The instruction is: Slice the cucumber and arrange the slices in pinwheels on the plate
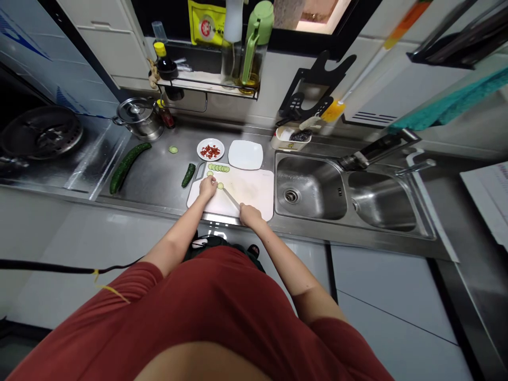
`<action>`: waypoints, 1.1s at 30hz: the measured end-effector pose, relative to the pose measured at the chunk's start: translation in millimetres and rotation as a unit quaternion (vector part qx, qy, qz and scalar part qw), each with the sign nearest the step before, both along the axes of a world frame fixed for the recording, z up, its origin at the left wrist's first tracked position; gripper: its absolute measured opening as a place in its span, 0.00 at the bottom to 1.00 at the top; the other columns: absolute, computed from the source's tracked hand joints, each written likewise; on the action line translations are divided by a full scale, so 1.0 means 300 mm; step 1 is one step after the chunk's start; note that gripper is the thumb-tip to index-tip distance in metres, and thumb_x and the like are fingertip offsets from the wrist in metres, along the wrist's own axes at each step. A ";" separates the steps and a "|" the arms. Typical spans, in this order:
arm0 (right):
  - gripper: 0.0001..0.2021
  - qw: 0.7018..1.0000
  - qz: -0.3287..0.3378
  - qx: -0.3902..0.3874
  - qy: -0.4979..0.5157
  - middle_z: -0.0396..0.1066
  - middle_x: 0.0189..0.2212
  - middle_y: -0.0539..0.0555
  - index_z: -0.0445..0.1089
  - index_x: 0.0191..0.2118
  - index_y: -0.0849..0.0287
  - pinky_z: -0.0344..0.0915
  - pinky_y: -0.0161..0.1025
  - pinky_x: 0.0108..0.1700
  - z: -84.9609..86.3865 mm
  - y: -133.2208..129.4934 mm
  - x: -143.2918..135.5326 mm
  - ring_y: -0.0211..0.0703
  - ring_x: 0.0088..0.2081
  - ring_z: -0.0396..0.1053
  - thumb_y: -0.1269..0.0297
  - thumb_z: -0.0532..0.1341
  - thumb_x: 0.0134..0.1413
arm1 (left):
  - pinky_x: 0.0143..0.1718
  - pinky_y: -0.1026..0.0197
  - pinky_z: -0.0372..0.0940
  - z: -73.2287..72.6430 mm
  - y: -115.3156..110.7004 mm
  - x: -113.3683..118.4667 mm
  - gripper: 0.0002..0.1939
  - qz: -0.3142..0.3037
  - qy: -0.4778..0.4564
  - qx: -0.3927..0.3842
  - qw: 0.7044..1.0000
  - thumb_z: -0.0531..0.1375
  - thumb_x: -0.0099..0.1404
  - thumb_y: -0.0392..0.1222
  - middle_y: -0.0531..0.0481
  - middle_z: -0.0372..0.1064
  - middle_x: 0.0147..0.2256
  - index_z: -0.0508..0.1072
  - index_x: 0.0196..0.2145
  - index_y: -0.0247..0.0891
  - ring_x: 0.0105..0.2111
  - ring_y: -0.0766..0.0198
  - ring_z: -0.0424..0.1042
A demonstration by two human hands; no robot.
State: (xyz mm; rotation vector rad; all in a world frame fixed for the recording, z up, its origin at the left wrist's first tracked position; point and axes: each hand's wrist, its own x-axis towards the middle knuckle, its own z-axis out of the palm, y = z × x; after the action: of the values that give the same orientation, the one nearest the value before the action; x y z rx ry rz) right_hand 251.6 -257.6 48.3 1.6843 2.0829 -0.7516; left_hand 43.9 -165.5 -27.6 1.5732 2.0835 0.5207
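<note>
My right hand [250, 216] is wrapped round the handle of a knife [231, 198], whose blade points up and left over the white cutting board [254, 193]. A round cucumber slice [220, 186] lies at the blade's tip. My left hand [208, 188] is at the board's left part with its fingers pressed together; what they hold, if anything, is too small to tell. Another slice [210, 173] lies just above it. A row of overlapping cucumber slices [218, 168] runs along the board's top edge. A cut cucumber piece [188, 175] lies left of the board.
Behind the board are a plate of chopped red pieces [210, 150] and a white square plate [245, 154]. A whole cucumber [127, 166], a cucumber end [173, 150] and a steel pot [138, 117] are left. The double sink [309, 188] is right.
</note>
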 end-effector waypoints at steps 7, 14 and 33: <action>0.16 1.000 -0.002 -0.006 0.001 0.72 0.44 0.65 0.63 0.51 0.62 0.67 0.42 0.43 0.000 -0.011 0.003 0.52 0.48 0.71 0.75 0.52 0.57 | 0.46 0.60 0.61 -0.008 -0.039 0.015 0.12 -0.017 0.002 0.031 0.999 0.54 0.62 0.37 0.43 0.71 0.41 0.73 0.42 0.37 0.42 0.57 0.70; 0.16 1.000 0.000 -0.004 0.001 0.72 0.45 0.65 0.63 0.51 0.62 0.66 0.42 0.43 0.002 -0.027 0.017 0.51 0.48 0.71 0.75 0.52 0.59 | 0.50 0.58 0.61 -0.008 -0.075 0.024 0.13 -0.041 0.017 0.050 0.998 0.52 0.65 0.37 0.41 0.68 0.43 0.74 0.44 0.38 0.46 0.55 0.68; 0.15 0.978 -0.188 0.089 0.017 0.73 0.43 0.62 0.62 0.52 0.60 0.60 0.38 0.41 -0.047 -0.067 0.158 0.49 0.45 0.71 0.60 0.46 0.66 | 0.52 0.55 0.61 0.007 -0.101 0.053 0.11 -0.045 0.014 0.068 0.997 0.57 0.62 0.40 0.41 0.66 0.43 0.74 0.42 0.38 0.48 0.52 0.66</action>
State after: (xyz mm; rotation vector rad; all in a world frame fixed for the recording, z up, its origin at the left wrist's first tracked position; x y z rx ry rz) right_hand 299.1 -277.7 34.2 2.2168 1.9235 -0.7216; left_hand 59.7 -195.8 -25.4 1.7523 2.0242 0.6234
